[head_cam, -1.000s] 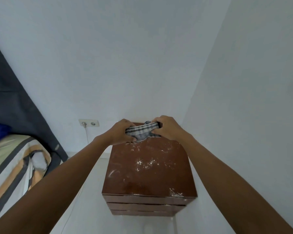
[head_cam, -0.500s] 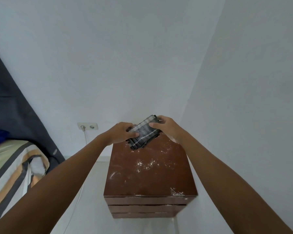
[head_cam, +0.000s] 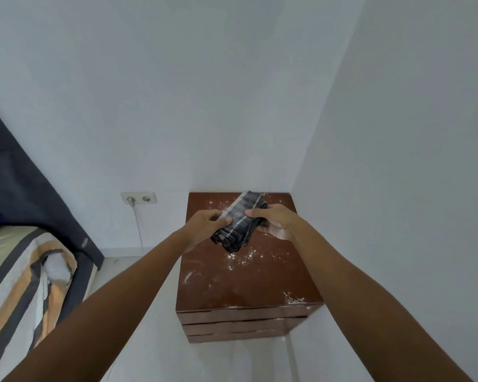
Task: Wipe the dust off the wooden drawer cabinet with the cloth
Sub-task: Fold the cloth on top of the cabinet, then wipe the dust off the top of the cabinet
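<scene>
The folded dark checked cloth (head_cam: pixel 239 221) is held above the back of the dusty brown wooden drawer cabinet (head_cam: pixel 249 277), its long side slanting from near-left up to far-right. The left hand (head_cam: pixel 204 226) and right hand (head_cam: pixel 273 220) each pinch one side of it. Before, it lay flatter across.

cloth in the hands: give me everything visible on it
The cloth is dark grey fabric with thin pale check lines, folded into a thick narrow pad whose stacked layers show at the near end. It lies tilted, running from near-left to far-right over the back part of the wooden drawer cabinet top. The left hand and right hand each grip a long side. Whether its underside touches the dusty wood is unclear.
</scene>
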